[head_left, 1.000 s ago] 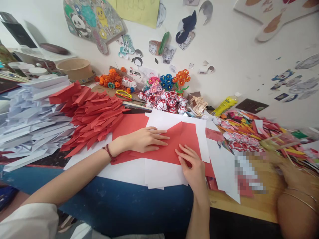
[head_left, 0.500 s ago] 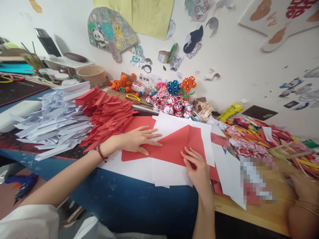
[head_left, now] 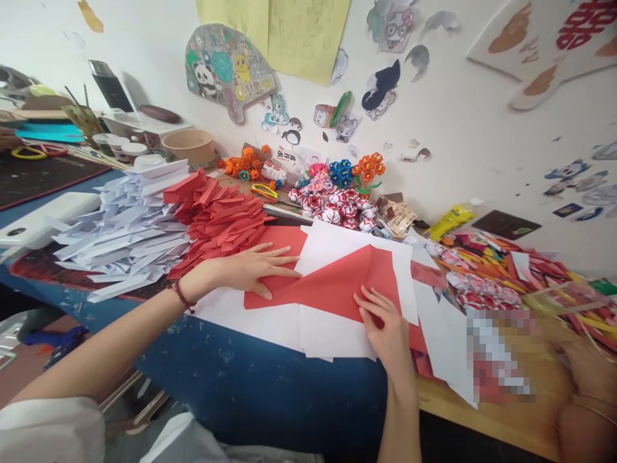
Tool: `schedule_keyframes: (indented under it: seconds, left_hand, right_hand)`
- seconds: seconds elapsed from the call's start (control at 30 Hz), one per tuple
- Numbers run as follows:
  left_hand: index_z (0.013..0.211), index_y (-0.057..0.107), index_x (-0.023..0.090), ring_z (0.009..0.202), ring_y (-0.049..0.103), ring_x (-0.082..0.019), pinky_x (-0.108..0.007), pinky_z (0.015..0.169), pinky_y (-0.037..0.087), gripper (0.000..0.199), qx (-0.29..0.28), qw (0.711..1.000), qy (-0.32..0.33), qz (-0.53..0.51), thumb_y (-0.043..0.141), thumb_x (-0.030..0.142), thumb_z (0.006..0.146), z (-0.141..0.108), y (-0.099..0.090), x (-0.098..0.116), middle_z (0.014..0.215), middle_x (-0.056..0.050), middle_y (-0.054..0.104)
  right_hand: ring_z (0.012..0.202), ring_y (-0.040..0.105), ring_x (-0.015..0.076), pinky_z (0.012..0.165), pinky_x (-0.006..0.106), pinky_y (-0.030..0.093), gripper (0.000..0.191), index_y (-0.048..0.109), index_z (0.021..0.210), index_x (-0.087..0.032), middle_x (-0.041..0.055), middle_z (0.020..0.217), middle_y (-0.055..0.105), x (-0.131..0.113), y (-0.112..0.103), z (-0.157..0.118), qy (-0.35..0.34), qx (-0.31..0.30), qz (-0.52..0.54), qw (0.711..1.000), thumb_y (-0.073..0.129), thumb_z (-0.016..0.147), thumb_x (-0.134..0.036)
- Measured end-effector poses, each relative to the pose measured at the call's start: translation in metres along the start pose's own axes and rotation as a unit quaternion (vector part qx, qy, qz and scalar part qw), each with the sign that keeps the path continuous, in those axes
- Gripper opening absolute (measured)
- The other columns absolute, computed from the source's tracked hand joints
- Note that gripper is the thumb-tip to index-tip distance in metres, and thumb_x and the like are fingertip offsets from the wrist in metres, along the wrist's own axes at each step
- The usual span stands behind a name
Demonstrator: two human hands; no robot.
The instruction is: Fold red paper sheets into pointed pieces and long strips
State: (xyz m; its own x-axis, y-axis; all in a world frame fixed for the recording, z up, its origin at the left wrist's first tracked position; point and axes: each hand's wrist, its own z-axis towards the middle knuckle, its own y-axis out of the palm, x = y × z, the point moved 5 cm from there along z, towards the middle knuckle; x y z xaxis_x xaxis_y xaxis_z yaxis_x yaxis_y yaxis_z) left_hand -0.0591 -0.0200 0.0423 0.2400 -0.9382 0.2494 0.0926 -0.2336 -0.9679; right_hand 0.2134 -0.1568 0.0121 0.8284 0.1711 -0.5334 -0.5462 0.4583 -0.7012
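A sheet of red paper (head_left: 332, 283) with a slanting folded flap lies on white sheets (head_left: 337, 334) in front of me. My left hand (head_left: 253, 267) is spread flat over its left part, fingers apart, with a dark red bracelet at the wrist. At the lower right of the flap, the fingertips of my right hand (head_left: 383, 318) rest on the red paper. Its fingers are stretched out, and a gap shows between thumb and forefinger. Beside my left hand lie a heap of folded red paper pieces (head_left: 216, 215) and a heap of folded white ones (head_left: 130, 225).
Behind the sheets stand red-and-white paper flowers (head_left: 337, 206) and a yellow bottle (head_left: 450, 222). Another person's hand (head_left: 588, 360) is at the right on a wooden surface (head_left: 506, 418). A white device (head_left: 45, 222) lies at the left; a tan bowl (head_left: 187, 146) stands behind.
My left hand has slid a little to the left across the red paper. My right hand stays almost in place on it. The whole view has shifted slightly.
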Motion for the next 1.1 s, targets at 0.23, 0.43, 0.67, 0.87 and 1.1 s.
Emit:
schedule_keyframes:
  seconds: [0.23, 0.43, 0.67, 0.87, 1.1]
  left_hand:
    - [0.148, 0.021, 0.035, 0.144, 0.022, -0.021, -0.042, 0.116, 0.012, 0.068, 0.018, 0.998, -0.042, 0.041, 0.054, 0.028, 0.089, -0.009, -0.026, 0.016, 0.155, -0.003, 0.028]
    - [0.127, 0.056, 0.025, 0.130, 0.045, -0.021, -0.038, 0.107, 0.026, 0.044, 0.142, 0.980, -0.050, 0.130, 0.035, 0.008, 0.092, 0.021, -0.048, 0.054, 0.136, -0.006, 0.056]
    - [0.100, 0.066, 0.017, 0.105, 0.058, -0.021, -0.037, 0.096, 0.035, 0.021, 0.120, 0.969, 0.007, 0.215, 0.049, 0.013, 0.088, 0.094, -0.012, 0.096, 0.105, -0.010, 0.069]
    - [0.113, 0.064, 0.017, 0.119, 0.052, -0.024, -0.043, 0.103, 0.032, 0.029, 0.094, 0.957, -0.013, 0.273, 0.046, 0.018, 0.090, 0.143, 0.027, 0.095, 0.122, -0.010, 0.063]
    - [0.124, 0.058, 0.010, 0.133, 0.039, -0.027, -0.047, 0.106, 0.032, 0.037, 0.091, 0.949, -0.028, 0.300, 0.044, 0.017, 0.090, 0.183, 0.030, 0.070, 0.132, -0.014, 0.058]
  right_hand:
    - [0.117, 0.056, 0.0262, 0.097, 0.049, 0.048, 0.026, 0.073, 0.104, -0.025, 0.0065, 0.119, 0.067, 0.001, 0.001, -0.001, -0.007, 0.009, -0.002, 1.000, 0.052, 0.088, -0.024]
    - [0.118, 0.056, 0.0261, 0.098, 0.049, 0.047, 0.027, 0.073, 0.104, -0.025, 0.0066, 0.120, 0.066, 0.003, 0.001, -0.001, -0.004, 0.004, -0.001, 1.000, 0.052, 0.088, -0.023]
    - [0.118, 0.056, 0.0253, 0.101, 0.048, 0.046, 0.028, 0.073, 0.105, -0.025, 0.0068, 0.120, 0.066, 0.005, 0.003, 0.000, 0.005, 0.002, 0.002, 1.000, 0.051, 0.089, -0.020]
    - [0.118, 0.056, 0.0259, 0.101, 0.047, 0.046, 0.028, 0.073, 0.105, -0.024, 0.0071, 0.120, 0.066, 0.006, 0.004, 0.000, 0.006, 0.010, 0.000, 1.000, 0.053, 0.087, -0.017]
    - [0.120, 0.054, 0.0266, 0.102, 0.048, 0.045, 0.030, 0.073, 0.106, -0.025, 0.0058, 0.120, 0.066, 0.006, 0.004, 0.000, 0.017, 0.002, 0.012, 1.000, 0.051, 0.088, -0.016]
